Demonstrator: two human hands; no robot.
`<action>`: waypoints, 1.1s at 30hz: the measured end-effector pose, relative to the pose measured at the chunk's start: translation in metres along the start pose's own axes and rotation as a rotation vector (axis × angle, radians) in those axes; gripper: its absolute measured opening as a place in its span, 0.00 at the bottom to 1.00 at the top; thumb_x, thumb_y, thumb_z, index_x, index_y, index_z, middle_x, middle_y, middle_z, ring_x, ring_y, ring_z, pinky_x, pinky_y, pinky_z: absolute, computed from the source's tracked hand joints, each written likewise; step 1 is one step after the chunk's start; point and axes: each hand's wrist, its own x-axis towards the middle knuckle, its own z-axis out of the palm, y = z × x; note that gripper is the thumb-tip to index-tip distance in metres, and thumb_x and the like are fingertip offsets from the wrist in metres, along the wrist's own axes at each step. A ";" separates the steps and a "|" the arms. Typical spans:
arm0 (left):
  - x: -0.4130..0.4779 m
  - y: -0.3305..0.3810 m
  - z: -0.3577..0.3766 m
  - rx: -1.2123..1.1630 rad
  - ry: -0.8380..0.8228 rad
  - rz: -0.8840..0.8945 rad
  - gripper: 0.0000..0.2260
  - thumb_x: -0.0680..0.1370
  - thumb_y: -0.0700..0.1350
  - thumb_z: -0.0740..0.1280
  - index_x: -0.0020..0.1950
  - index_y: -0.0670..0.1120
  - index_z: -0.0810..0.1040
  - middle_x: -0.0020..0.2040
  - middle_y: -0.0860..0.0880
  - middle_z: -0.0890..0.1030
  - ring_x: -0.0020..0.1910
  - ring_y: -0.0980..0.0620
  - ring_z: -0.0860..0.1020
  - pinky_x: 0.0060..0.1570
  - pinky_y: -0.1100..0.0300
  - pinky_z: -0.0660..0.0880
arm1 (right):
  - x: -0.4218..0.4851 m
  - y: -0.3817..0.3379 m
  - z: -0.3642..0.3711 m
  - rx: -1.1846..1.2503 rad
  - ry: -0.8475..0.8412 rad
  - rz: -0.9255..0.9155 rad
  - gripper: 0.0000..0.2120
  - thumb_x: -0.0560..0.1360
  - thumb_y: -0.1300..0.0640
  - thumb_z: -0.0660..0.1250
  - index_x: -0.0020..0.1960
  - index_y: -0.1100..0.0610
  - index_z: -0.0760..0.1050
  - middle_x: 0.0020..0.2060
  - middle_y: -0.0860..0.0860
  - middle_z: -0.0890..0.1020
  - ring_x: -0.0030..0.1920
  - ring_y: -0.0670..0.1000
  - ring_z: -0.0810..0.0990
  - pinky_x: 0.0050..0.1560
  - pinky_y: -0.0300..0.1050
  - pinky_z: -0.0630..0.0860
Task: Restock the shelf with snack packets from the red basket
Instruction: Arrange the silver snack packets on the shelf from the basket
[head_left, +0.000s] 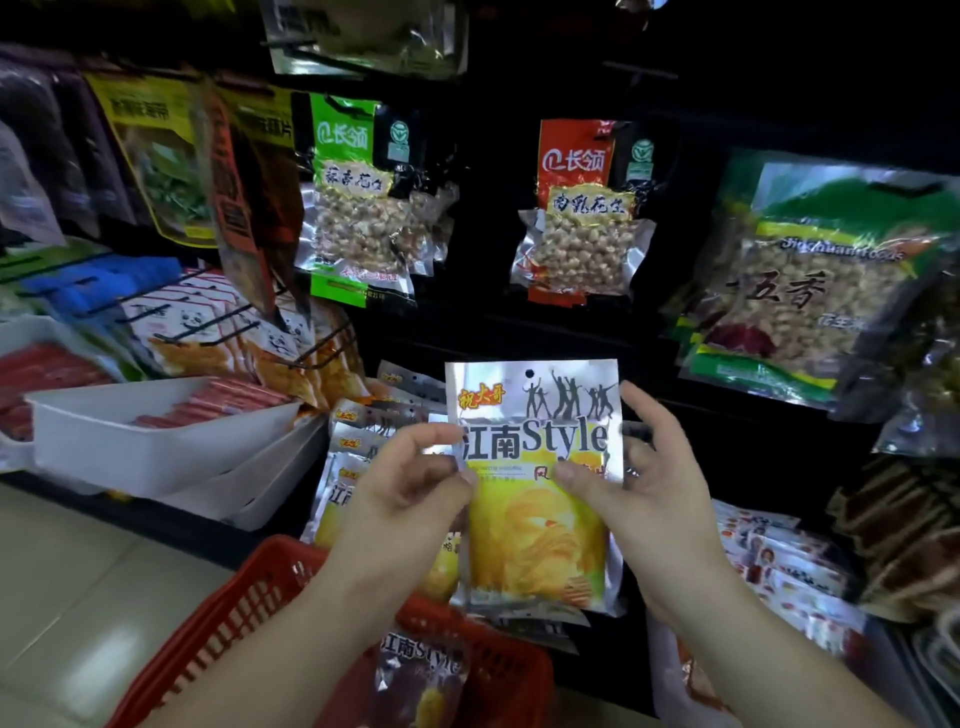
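Closest to you, at the bottom of the frame, the red basket (244, 613) sits under your forearms with a spare packet (421, 675) of the same snack lying inside it. Above it, in the lower centre, your left hand (410, 499) pinches the left edge of the snack packet (535, 525) between thumb and forefinger. Your right hand (654, 499) grips the right edge, thumb on the front and fingers curled behind. You hold the packet upright, facing you (silver top, yellow chips printed below). Just behind your left hand hang matching packets (345, 467) on the shelf (498, 332). White trays (156, 452) sit at left. Farther back, a green-topped peanut bag (358, 208) and a red-topped peanut bag (576, 218) hang in the upper centre.
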 end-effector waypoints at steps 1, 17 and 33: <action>-0.003 0.001 0.003 0.017 -0.054 0.003 0.15 0.80 0.40 0.72 0.59 0.60 0.80 0.45 0.54 0.85 0.48 0.48 0.84 0.51 0.49 0.84 | -0.001 -0.001 0.001 0.002 0.009 -0.011 0.38 0.70 0.61 0.81 0.71 0.35 0.71 0.54 0.44 0.87 0.54 0.48 0.87 0.49 0.40 0.85; -0.004 -0.004 0.007 0.044 0.197 0.119 0.27 0.76 0.43 0.77 0.72 0.60 0.75 0.51 0.69 0.83 0.51 0.68 0.81 0.46 0.77 0.75 | -0.008 0.004 0.013 0.066 -0.070 0.064 0.34 0.66 0.53 0.82 0.68 0.40 0.75 0.58 0.49 0.86 0.55 0.53 0.87 0.49 0.53 0.86; -0.002 0.001 -0.007 0.068 -0.252 -0.050 0.41 0.76 0.43 0.77 0.81 0.64 0.58 0.43 0.51 0.85 0.44 0.53 0.84 0.45 0.62 0.80 | 0.005 0.003 -0.007 -0.042 -0.283 0.175 0.39 0.62 0.50 0.84 0.70 0.33 0.75 0.74 0.37 0.72 0.74 0.42 0.72 0.67 0.51 0.78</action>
